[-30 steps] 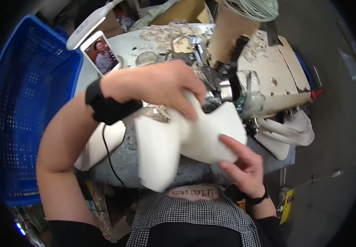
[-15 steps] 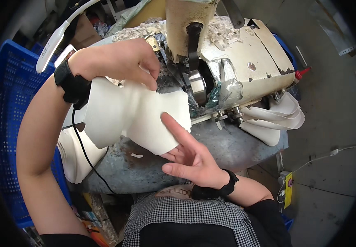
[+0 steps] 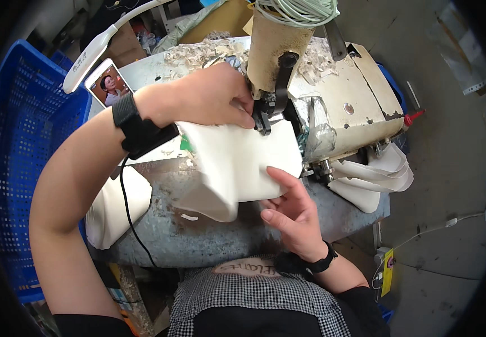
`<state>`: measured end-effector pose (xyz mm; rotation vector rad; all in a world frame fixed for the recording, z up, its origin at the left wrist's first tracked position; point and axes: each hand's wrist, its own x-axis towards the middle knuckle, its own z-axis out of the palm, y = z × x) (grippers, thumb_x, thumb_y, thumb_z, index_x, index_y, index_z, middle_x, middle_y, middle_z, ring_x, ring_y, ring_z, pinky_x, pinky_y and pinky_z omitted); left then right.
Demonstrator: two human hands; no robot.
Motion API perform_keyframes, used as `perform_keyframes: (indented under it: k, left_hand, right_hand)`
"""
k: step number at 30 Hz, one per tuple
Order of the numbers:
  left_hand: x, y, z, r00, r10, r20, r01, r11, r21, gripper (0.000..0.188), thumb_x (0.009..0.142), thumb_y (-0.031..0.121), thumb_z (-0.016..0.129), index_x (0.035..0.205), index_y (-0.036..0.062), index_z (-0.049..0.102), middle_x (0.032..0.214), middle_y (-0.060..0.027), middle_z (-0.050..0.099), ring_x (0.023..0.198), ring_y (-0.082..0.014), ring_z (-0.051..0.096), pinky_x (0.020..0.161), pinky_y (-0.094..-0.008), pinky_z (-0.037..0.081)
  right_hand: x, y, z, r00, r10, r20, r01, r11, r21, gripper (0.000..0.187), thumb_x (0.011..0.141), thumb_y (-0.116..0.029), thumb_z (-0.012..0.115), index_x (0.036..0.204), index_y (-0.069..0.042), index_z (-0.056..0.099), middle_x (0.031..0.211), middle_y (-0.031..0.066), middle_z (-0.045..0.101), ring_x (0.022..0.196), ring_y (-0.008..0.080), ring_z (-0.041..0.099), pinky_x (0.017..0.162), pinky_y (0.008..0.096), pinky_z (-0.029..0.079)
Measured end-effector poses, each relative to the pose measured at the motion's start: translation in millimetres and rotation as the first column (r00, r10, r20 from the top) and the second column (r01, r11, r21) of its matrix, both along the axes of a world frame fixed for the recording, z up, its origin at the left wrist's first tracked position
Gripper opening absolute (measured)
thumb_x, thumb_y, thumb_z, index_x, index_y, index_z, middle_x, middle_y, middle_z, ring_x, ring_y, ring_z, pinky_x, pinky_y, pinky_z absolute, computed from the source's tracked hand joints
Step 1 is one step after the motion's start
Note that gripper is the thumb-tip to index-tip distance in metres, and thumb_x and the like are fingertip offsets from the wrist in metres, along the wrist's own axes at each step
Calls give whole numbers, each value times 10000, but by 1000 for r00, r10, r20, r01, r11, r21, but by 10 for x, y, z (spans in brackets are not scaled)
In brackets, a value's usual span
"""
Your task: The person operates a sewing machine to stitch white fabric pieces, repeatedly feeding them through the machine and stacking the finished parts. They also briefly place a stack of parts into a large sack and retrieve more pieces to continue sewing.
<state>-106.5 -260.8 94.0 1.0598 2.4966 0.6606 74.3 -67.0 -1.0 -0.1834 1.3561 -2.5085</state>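
A folded white fabric piece [image 3: 237,163] lies on the grey worn table [image 3: 198,236], its far edge pushed under the head of a beige sewing machine [image 3: 333,95]. My left hand [image 3: 209,95] lies on top of the fabric's far edge, fingers curled right beside the black presser part [image 3: 262,118]. A black band and device sit on that wrist. My right hand [image 3: 290,208] grips the fabric's near right edge, thumb on top, fingers underneath.
A blue plastic crate [image 3: 12,163] stands at the left. A phone [image 3: 108,84] with a lit screen and a white lamp arm [image 3: 94,48] sit at the table's back left. White fabric pieces [image 3: 372,174] hang right of the machine; another pile [image 3: 116,205] hangs at the table's left. Scraps litter the back.
The view shifted and both hands brought the white fabric flatter and up against the machine's presser. My right hand moved from resting open beside the fabric to gripping its near edge.
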Motion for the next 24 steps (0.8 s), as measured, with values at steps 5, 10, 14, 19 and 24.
perform_keyframes:
  k: [5, 10, 14, 19, 24]
  left_hand:
    - [79, 11, -81, 999, 43, 10, -43, 996, 79, 291, 763, 280, 637, 875, 21, 708, 786, -159, 681, 726, -310, 642, 709, -350, 507]
    - [145, 55, 7, 993, 92, 74, -92, 996, 1, 240, 786, 217, 663, 869, -5, 700, 730, -112, 664, 675, -195, 610, 661, -299, 486]
    - [121, 32, 12, 979, 117, 166, -110, 993, -53, 220, 802, 207, 667, 856, -3, 699, 689, -69, 643, 644, -126, 573, 628, -280, 468]
    - [124, 103, 47, 970, 174, 172, -154, 981, -120, 258, 780, 258, 677, 826, 5, 694, 665, -55, 626, 649, -127, 578, 619, -289, 463]
    - [110, 108, 83, 924, 258, 282, -210, 959, -190, 283, 776, 260, 685, 789, -22, 690, 633, -59, 623, 587, -125, 599, 579, -269, 487]
  right_hand:
    - [-16, 211, -103, 994, -105, -38, 111, 970, 216, 423, 861, 74, 603, 1268, 6, 510, 1221, 61, 536, 1096, 118, 531, 936, 258, 432]
    - [-214, 393, 74, 974, -204, -97, 226, 884, 409, 256, 884, 33, 578, 1136, 3, 602, 975, -12, 614, 843, 34, 540, 758, 180, 429]
    - [-363, 501, 233, 970, -189, -151, 239, 842, 484, 243, 858, 48, 561, 1089, -6, 615, 936, -25, 610, 789, 19, 515, 714, 170, 413]
    - [-554, 647, 350, 970, -136, -200, 233, 754, 615, 239, 821, 46, 538, 1027, -31, 631, 760, -65, 550, 640, 7, 443, 577, 176, 369]
    - [-697, 647, 592, 958, -56, -281, 259, 589, 766, 272, 745, 49, 485, 947, -26, 651, 727, -7, 558, 588, 25, 432, 520, 193, 356]
